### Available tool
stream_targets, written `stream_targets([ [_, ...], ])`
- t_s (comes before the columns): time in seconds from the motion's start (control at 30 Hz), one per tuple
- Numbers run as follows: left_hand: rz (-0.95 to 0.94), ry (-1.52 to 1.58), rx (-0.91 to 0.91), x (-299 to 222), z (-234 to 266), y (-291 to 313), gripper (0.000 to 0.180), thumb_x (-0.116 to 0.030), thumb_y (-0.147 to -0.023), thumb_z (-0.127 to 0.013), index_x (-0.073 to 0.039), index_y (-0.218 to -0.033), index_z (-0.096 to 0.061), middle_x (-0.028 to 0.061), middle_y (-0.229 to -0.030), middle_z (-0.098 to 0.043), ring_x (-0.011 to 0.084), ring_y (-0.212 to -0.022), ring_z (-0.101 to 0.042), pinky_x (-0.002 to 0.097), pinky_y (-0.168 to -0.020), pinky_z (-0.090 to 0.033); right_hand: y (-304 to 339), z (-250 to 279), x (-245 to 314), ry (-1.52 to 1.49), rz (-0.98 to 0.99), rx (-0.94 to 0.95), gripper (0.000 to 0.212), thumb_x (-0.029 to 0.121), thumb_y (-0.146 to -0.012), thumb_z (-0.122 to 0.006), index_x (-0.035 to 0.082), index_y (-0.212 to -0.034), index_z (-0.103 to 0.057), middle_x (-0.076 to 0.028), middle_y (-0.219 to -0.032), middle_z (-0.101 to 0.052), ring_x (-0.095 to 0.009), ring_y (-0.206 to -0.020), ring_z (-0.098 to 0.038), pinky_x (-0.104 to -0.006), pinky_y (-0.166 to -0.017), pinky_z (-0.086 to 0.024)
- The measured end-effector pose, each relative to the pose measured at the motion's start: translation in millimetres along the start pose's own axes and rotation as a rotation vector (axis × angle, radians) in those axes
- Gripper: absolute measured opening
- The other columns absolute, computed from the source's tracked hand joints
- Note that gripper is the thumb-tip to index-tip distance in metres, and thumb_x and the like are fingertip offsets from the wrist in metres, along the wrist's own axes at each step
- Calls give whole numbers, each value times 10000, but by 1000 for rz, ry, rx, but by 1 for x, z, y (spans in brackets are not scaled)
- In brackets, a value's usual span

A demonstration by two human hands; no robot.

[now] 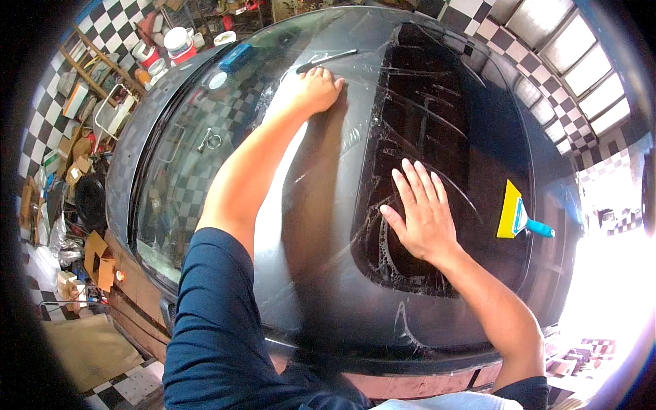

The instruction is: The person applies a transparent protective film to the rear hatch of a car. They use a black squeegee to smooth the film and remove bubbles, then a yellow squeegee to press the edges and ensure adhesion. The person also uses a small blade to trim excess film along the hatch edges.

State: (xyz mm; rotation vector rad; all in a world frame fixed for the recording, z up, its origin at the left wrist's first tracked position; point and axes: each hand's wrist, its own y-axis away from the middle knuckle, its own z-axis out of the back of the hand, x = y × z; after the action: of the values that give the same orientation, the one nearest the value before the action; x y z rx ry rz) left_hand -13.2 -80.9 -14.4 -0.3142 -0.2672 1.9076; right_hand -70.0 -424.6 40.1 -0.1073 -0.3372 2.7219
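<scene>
A dark grey car roof (314, 253) spreads below me. Set in it is a glossy black panel (430, 130) streaked with liquid and smears. My right hand (425, 215) lies on the panel's near part, palm down, fingers stretched out. Further off, my left hand (316, 90) rests on the roof beside the windscreen, its thumb apart and its fingers foreshortened. Just beyond those fingers lies a thin black stick-like tool (331, 61); no grip on it shows. A squeegee (517, 217) with a yellow blade and teal handle lies on the dark surface to the right.
The windscreen (198, 150) slopes off to the left, with a blue box (236, 58) seen at its far end. Tubs (179, 42), cardboard boxes (100, 261) and a wooden ladder (89, 65) crowd the left side. Checkered walls and bright windows (581, 58) stand at the right.
</scene>
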Motion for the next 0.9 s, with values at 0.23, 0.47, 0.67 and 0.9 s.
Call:
stream_targets([
  [0.23, 165, 19, -2, 38, 18, 42, 478, -444, -894, -488, -44, -1146, -561, 184, -1192, -547, 345, -1113, -525, 478, -932, -415, 4, -5, -1, 11, 0, -33, 593, 450, -916, -435, 24, -1328, -404, -186, -1410, -352, -323, -1327, -301, -461, -1102, -198],
  [0.47, 498, 274, 151, 121, 42, 153, 725, -572, -793, -593, 35, -1185, -532, 270, -1165, -551, 392, -1084, -543, 432, -920, -438, 6, -11, -2, 27, -42, 12, 628, 501, -933, -354, 58, -1378, -351, -152, -1465, -279, -278, -1375, -216, -424, -1131, -132],
  [0.67, 562, 356, 349, 89, 103, 268, 755, -558, -778, -633, 81, -1167, -527, 271, -1091, -598, 350, -1036, -586, 395, -882, -465, 5, -14, -4, 84, -51, 36, 647, 530, -934, -317, 78, -1397, -324, -130, -1479, -260, -266, -1380, -205, -413, -1134, -134],
  [0.9, 635, 370, 404, 83, 132, 380, 665, -558, -798, -621, 73, -1004, -587, 220, -905, -628, 322, -886, -613, 392, -750, -475, -1, -21, -9, 124, -81, 122, 670, 579, -931, -247, 139, -1436, -265, -85, -1512, -192, -226, -1401, -153, -388, -1144, -96],
])
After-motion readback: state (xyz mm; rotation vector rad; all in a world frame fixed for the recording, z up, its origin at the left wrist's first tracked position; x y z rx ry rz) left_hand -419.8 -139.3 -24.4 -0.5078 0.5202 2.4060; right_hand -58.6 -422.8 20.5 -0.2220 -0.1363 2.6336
